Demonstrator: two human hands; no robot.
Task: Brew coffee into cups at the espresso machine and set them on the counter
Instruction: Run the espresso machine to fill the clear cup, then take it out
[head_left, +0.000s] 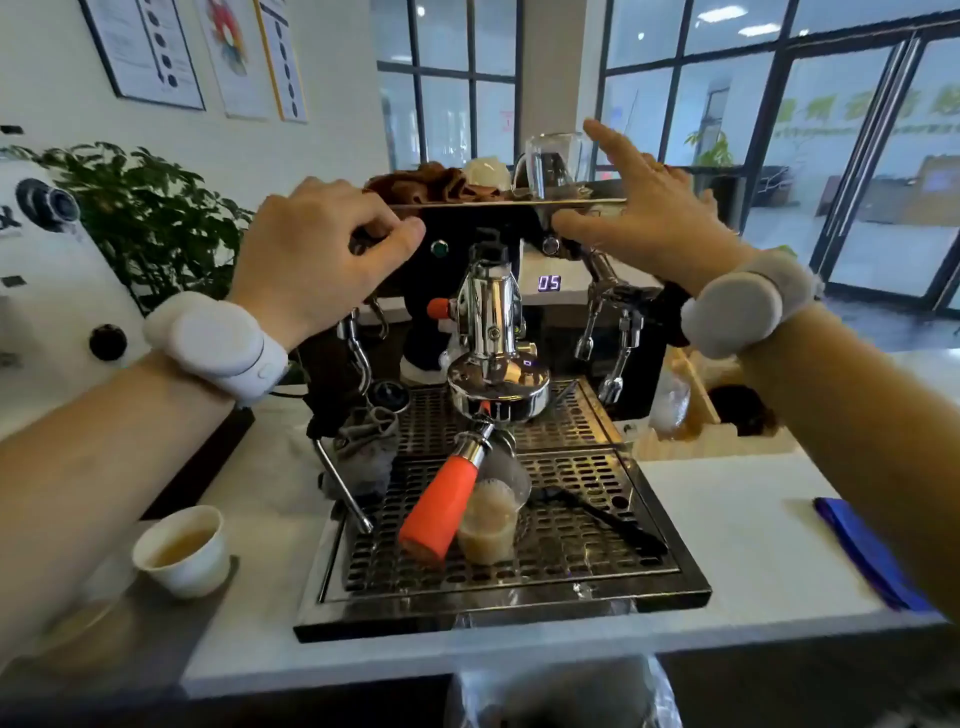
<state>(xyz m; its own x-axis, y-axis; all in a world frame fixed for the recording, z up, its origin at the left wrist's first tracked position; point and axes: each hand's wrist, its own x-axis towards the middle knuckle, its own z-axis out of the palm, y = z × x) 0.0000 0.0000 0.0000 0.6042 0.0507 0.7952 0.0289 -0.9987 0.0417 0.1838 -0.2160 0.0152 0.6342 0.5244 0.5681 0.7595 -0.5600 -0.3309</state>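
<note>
The black espresso machine (462, 244) stands in the middle, its display reading 05. A portafilter with an orange handle (441, 506) is locked in the chrome group head (493, 332). Under it, on the drip tray (582, 540), a clear plastic cup (488, 519) holds foamy light-brown coffee. A white paper cup (182, 551) with coffee sits on the counter at the left. My left hand (317, 260) curls its fingers round a dark knob at the machine's upper left. My right hand (634, 208) is spread at the machine's upper right edge, the thumb touching the front beneath the top shelf.
On the machine's top lie a brown cloth (431, 184), a white cup (485, 174) and a glass pitcher (550, 163). Steam wands (613, 332) hang at the right, another wand and a grey rag (363, 441) at the left. A blue cloth (867, 551) lies on the white counter; a white grinder (47, 270) stands left.
</note>
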